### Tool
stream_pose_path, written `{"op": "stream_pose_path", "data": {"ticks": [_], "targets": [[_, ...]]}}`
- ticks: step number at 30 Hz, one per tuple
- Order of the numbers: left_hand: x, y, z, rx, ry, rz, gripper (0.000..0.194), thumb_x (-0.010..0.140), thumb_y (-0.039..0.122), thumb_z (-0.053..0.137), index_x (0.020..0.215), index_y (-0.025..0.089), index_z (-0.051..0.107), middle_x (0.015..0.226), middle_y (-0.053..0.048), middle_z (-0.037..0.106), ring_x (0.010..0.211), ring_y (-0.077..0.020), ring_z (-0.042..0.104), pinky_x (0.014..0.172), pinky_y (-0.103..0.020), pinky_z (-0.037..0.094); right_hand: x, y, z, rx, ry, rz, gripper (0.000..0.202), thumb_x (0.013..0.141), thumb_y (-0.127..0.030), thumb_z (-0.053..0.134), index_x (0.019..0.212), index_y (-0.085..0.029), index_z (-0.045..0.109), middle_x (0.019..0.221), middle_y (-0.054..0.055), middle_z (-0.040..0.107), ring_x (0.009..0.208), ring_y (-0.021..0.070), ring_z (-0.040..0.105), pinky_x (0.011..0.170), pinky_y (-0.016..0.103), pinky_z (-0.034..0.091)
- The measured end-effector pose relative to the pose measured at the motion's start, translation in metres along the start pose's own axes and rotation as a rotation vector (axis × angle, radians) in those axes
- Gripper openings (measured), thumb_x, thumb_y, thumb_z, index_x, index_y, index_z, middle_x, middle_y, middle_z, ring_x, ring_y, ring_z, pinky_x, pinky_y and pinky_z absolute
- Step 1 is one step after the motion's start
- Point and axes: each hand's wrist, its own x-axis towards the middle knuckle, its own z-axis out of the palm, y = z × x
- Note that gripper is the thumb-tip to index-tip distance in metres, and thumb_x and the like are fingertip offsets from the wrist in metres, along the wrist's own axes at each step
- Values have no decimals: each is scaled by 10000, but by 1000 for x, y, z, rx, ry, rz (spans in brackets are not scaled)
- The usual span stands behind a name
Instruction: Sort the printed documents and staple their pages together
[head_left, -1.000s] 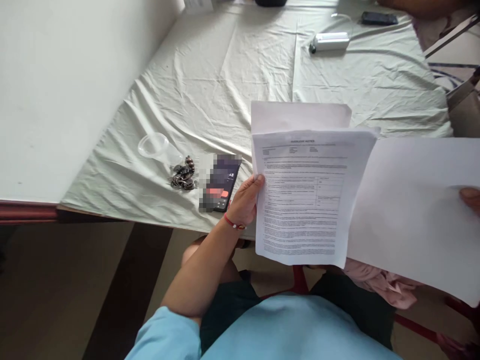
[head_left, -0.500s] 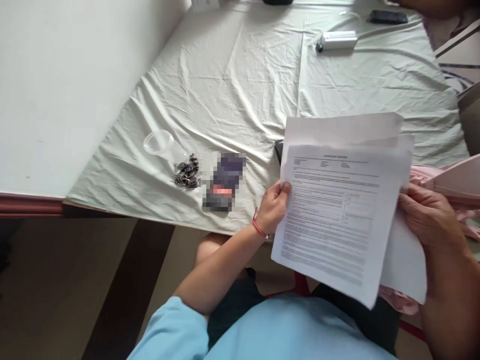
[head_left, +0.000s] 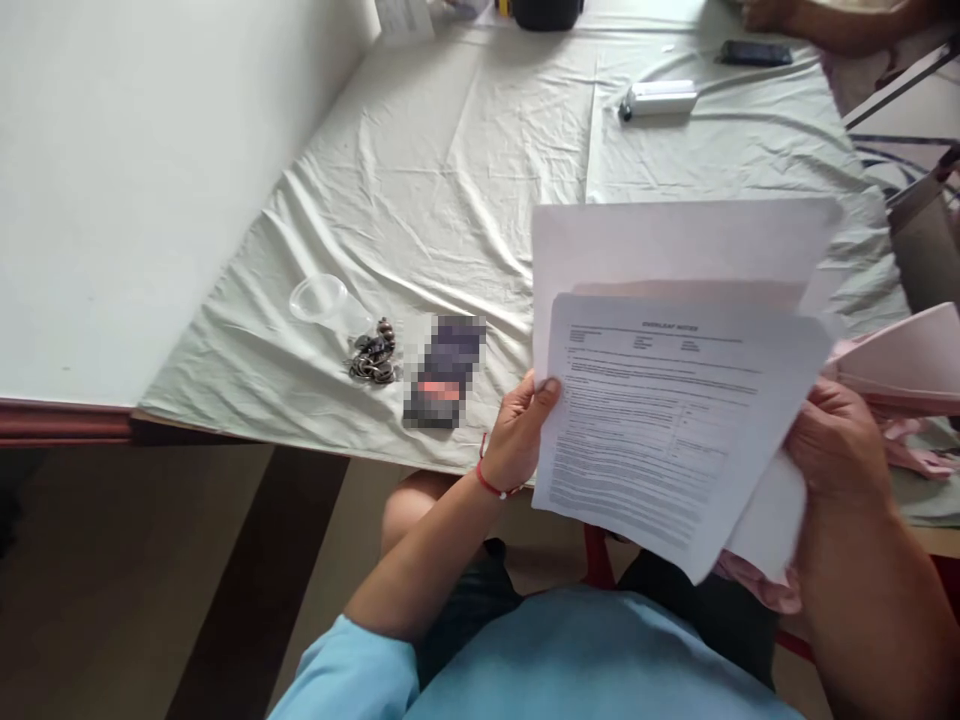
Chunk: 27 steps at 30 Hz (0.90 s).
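Head view: left hand (head_left: 521, 435) and right hand (head_left: 840, 445) pinch opposite edges of printed sheets (head_left: 667, 430), fingers closed, keeping text readable.

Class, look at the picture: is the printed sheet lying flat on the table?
No: the printed sheet is held up between the left hand and right hand.

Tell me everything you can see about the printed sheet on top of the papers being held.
The printed sheet is white paper with a small centred heading, dense lines of small black text and a boxed table-like section near the middle; the words are too small to read. It is flat, tilted down to the right, held in the air over the table edge and the lap. The left hand pinches its left edge, thumb on top. The right hand grips the right side. More sheets lie behind it.
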Motion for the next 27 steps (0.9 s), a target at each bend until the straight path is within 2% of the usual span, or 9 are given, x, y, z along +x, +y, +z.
{"op": "stream_pose_path", "data": {"ticks": [3, 7, 10, 13, 15, 18, 20, 24, 27], "targets": [[-8, 11, 1, -59, 87, 23, 375, 788, 453, 891, 1048, 199, 803, 1045, -81, 828, 1172, -298, 746, 1076, -435, 581, -13, -5, 9, 136, -95, 65, 364, 630, -411, 966, 925, -248, 830, 854, 47, 826, 721, 229, 780, 645, 316, 639], [-33, 19, -14, -92, 182, -99, 418, 755, 388, 919, 1092, 172, 797, 1065, -94, 834, 1182, -318, 748, 1102, -459, 577, -34, -2, 23, 187, -325, 215, 378, 631, -407, 953, 929, -223, 810, 818, 39, 807, 704, 217, 752, 642, 309, 613], [-59, 14, -36, -111, 248, -184, 413, 751, 355, 922, 1094, 163, 794, 1127, -104, 827, 1175, -321, 752, 1105, -462, 583, -46, 11, 32, 101, -326, 193, 349, 731, -491, 876, 932, -221, 784, 748, 13, 763, 659, 193, 696, 588, 280, 548], [-83, 4, -57, -148, 370, -198, 382, 737, 349, 927, 1060, 185, 804, 1117, -81, 833, 1160, -317, 759, 1072, -449, 608, -49, 28, 35, -171, -207, 2, 303, 817, -508, 800, 786, -215, 731, 645, -18, 666, 576, 138, 562, 497, 231, 403], [-96, -2, -64, -142, 418, -184, 435, 707, 353, 944, 1075, 164, 809, 1094, -96, 835, 1154, -329, 761, 1053, -451, 619, -50, 38, 35, -240, -206, -37, 316, 850, -514, 760, 749, -219, 708, 638, -20, 643, 562, 126, 519, 478, 229, 356], [-105, -8, -61, -82, 461, -135, 445, 641, 349, 984, 1001, 143, 822, 1013, -112, 840, 1091, -337, 780, 1031, -455, 626, -52, 49, 33, -105, -376, 86, 308, 847, -539, 749, 845, -231, 748, 749, 2, 729, 627, 163, 615, 515, 249, 436], [-104, -10, -51, -28, 456, -125, 435, 630, 372, 992, 964, 148, 826, 969, -113, 840, 1073, -339, 784, 1033, -462, 620, -55, 52, 33, -24, -427, 151, 317, 808, -533, 792, 900, -230, 769, 810, 16, 772, 673, 187, 675, 543, 265, 489], [-99, -11, -33, 104, 345, -67, 443, 719, 454, 939, 1050, 181, 829, 1055, -106, 834, 1142, -320, 758, 1063, -453, 593, -60, 48, 27, 123, -392, 242, 380, 694, -489, 895, 951, -233, 781, 827, 28, 799, 709, 221, 741, 571, 302, 570], [-101, -9, -25, 191, 244, -36, 419, 817, 484, 865, 1133, 212, 819, 1144, -95, 816, 1180, -302, 734, 1076, -442, 575, -60, 42, 13, 204, -356, 305, 416, 611, -453, 937, 930, -238, 778, 820, 43, 807, 758, 267, 776, 633, 362, 625]]}}
